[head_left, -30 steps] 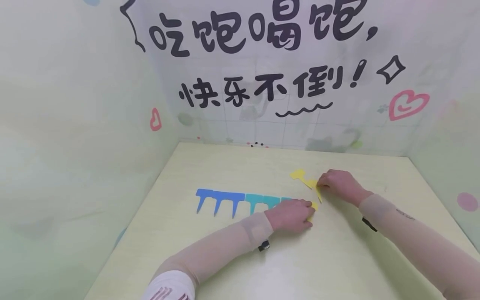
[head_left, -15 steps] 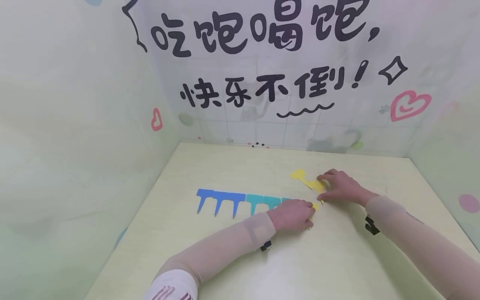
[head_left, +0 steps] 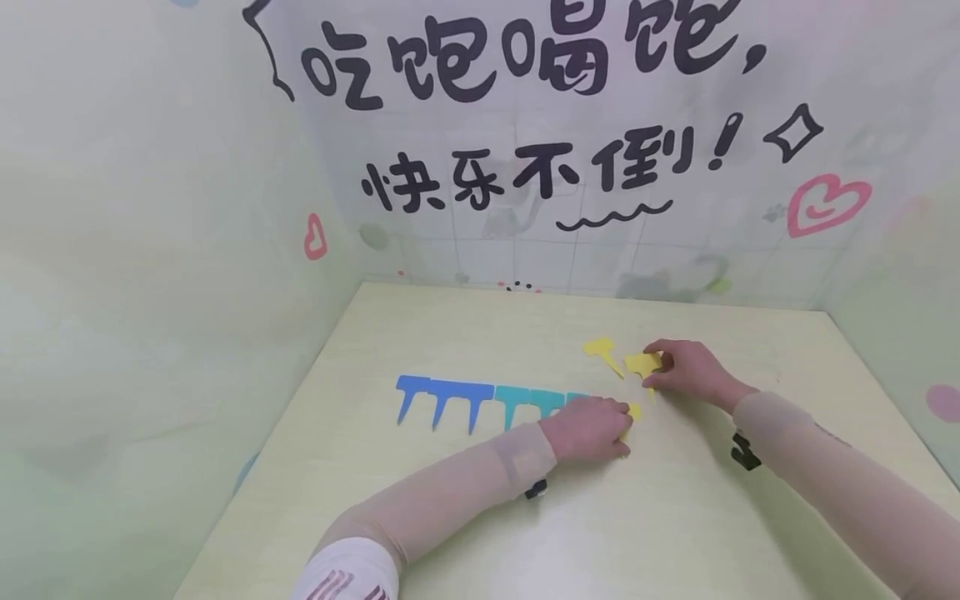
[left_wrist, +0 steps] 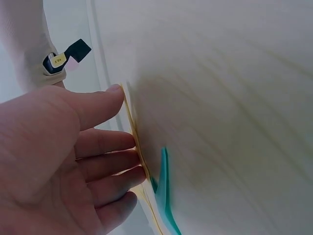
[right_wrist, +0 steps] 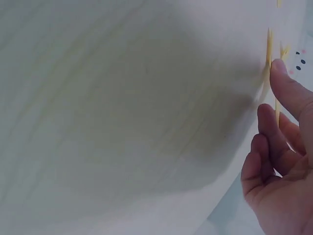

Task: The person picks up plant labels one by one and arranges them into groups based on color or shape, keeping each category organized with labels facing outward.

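On the table, a row of T-shaped plant labels runs from blue labels [head_left: 450,390] to teal labels [head_left: 528,398]. My left hand [head_left: 588,427] covers the row's right end. Its fairly straight fingers and thumb rest on a yellow plant label [head_left: 634,412], mostly hidden in the head view; the left wrist view has its thin edge [left_wrist: 131,117] under the fingertips, beside a teal label [left_wrist: 165,191]. My right hand [head_left: 693,372] holds another yellow plant label [head_left: 642,364] by its wide head, between thumb and fingers. Left of that lies a loose yellow plant label [head_left: 602,348].
The pale wooden table [head_left: 480,333] meets a printed back wall [head_left: 517,250] with large dark characters. Fabric walls also stand on the left [head_left: 187,292] and right [head_left: 900,292]. Both sleeved forearms reach across the front of the table.
The right fingers have spread and taken the nearer yellow plant label by its head, shifting it slightly right, apart from the loose one. The left hand has stayed nearly still.
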Demonstrator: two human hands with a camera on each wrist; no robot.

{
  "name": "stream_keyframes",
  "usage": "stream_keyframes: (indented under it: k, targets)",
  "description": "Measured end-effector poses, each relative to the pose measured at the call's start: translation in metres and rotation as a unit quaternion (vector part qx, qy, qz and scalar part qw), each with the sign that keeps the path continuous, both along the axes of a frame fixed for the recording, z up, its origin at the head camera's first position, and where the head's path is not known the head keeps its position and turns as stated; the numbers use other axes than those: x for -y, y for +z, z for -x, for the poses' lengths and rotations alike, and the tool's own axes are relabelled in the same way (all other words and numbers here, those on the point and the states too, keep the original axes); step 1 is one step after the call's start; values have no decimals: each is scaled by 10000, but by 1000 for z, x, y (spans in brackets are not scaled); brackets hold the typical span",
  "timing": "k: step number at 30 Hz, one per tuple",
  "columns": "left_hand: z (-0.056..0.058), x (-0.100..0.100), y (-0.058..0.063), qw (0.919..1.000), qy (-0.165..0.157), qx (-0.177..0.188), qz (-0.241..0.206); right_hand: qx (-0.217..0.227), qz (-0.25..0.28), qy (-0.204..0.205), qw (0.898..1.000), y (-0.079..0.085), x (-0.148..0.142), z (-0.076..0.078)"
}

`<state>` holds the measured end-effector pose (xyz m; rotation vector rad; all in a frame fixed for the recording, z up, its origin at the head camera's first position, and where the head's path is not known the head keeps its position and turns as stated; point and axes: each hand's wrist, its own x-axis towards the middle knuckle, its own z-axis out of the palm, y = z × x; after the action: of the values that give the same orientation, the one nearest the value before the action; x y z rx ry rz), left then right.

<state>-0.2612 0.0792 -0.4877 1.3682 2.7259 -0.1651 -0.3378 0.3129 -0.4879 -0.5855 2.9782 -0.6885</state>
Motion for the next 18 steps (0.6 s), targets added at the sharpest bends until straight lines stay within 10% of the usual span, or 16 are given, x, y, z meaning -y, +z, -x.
stream_keyframes:
  k: [18]
  targets:
    - [3, 3, 1, 9996, 91, 277, -23, -651, 8, 376, 9972, 19, -16, -26]
